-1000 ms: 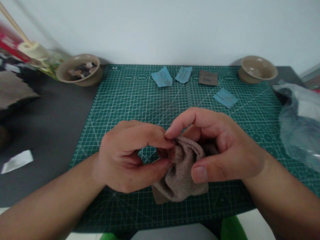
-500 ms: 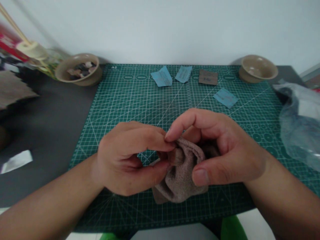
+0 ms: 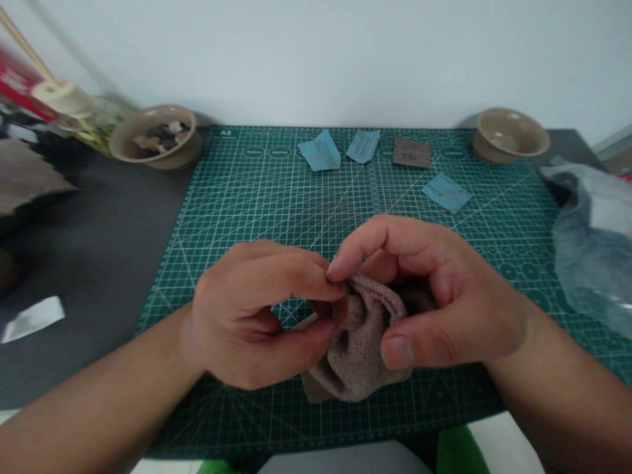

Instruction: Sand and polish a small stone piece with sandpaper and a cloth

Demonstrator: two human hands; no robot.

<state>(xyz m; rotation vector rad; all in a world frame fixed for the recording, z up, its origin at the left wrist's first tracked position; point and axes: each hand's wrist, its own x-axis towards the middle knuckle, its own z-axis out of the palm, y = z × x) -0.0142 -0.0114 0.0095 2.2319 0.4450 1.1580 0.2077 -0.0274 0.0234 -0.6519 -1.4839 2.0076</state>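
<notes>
A bunched taupe knitted cloth [image 3: 359, 352] lies low on the green cutting mat [image 3: 276, 197], its folded top held up between my hands. My left hand [image 3: 251, 313] pinches a fold from the left with thumb and fingertips. My right hand [image 3: 437, 296] curls over the cloth from the right, its index fingertip meeting my left fingers and its thumb pressing the front. A dark inner fold shows under my right fingers. A flat brown piece [image 3: 315, 388] sticks out beneath the cloth, mostly hidden.
Along the mat's far edge lie several blue paper pieces [image 3: 320, 151] and a brown sheet [image 3: 411, 152]. A tan bowl of small stones [image 3: 155, 137] stands back left, another tan bowl [image 3: 509, 135] back right. A clear plastic bag [image 3: 595, 247] lies at right.
Both hands and the cloth have shifted only slightly, with my right thumb a little lower and further right. My grip on the cloth stays the same.
</notes>
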